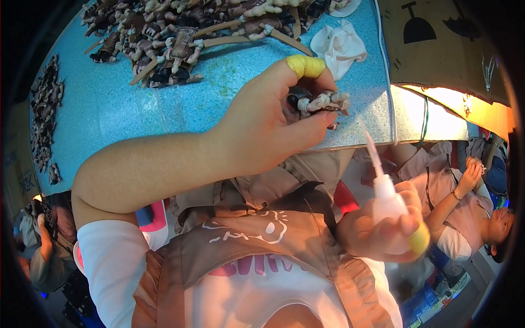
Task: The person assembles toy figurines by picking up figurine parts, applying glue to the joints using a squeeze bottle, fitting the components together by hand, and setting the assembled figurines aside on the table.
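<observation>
Left hand (262,128) closed around a small beige-and-dark plastic figure part (320,102) over the blue speckled bench (136,109), yellow-taped thumb on top; right hand (383,227) at five o'clock, grip wrapped round a white squeeze bottle with thin nozzle (383,186). Nozzle tip short of the part, so nothing visibly applied yet. Heap of similar brown figure pieces (180,38) at eleven o'clock, crumpled white cloth (339,46) at one.

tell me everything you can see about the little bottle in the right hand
The squeeze bottle is small, whitish and translucent, plastic by its look, with a rounded body and a long thin nozzle tapering to a fine tip. It is held upright, tilted slightly, nozzle pointing up toward the small figure part in the left hand, not touching it. The right hand wraps its body; one finger wears a yellow cot. It sits below the blue table edge, over the lap.
</observation>
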A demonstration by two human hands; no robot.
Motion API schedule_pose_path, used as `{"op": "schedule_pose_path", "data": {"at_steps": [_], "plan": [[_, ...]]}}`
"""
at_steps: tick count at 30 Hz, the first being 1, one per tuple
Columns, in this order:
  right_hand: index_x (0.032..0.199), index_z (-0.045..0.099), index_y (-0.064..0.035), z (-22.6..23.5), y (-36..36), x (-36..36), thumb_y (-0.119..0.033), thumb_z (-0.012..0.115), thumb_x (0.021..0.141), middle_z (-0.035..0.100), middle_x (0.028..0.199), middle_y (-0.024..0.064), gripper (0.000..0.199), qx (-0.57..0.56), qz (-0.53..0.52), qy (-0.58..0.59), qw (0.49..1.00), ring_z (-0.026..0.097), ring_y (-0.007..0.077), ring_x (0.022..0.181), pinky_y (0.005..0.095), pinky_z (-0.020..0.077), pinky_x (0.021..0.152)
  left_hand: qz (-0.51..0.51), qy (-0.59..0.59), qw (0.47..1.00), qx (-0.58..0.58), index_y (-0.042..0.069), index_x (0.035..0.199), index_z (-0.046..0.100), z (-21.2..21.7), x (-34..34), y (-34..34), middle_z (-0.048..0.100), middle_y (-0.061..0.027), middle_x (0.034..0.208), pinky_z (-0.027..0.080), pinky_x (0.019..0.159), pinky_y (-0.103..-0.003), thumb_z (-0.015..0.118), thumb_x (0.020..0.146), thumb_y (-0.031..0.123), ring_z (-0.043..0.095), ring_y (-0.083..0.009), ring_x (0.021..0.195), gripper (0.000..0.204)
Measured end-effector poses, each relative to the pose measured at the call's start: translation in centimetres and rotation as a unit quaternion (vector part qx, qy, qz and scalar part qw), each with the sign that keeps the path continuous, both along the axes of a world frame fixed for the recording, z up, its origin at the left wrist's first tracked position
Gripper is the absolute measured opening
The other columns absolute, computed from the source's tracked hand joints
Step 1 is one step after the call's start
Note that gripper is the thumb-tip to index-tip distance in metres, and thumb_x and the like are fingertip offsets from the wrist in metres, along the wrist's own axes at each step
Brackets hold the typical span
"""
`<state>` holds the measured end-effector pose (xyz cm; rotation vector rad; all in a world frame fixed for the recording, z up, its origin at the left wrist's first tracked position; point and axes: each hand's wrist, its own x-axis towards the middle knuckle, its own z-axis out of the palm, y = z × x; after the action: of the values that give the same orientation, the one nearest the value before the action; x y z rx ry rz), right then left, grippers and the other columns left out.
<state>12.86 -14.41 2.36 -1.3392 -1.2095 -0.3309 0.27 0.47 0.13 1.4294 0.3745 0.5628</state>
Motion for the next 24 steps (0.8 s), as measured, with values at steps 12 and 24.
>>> {"op": "schedule_pose_path", "data": {"at_steps": [12,24], "plan": [[0.105,0.056,0.0038,-1.5,2.3,5.0,-0.008,0.068,0.079,0.060,0.095,0.0058,0.032,-0.112,0.106,0.394,0.906,0.056,0.0151,0.085,0.0269,0.0428,0.081,-0.006,-0.059,0.994,-0.088,0.002,0.112,0.041,0.1,0.6,-0.8,0.051,-0.0102,0.104,0.048,0.083,-0.031,0.056,0.083,-0.007,0.054,-0.0152,0.093,0.034],[0.095,0.061,-0.0030,-2.0,4.7,5.2,-0.014,0.074,0.069,0.063,0.087,0.0100,0.032,-0.192,-0.083,-0.001,0.978,0.059,0.0246,0.082,0.0356,0.0460,0.076,0.027,-0.031,0.993,-0.109,0.000,0.114,0.044,-0.2,-0.2,-0.6,0.055,-0.0076,0.106,0.045,0.084,-0.025,0.059,0.083,-0.003,0.054,-0.0106,0.094,0.035]]}}
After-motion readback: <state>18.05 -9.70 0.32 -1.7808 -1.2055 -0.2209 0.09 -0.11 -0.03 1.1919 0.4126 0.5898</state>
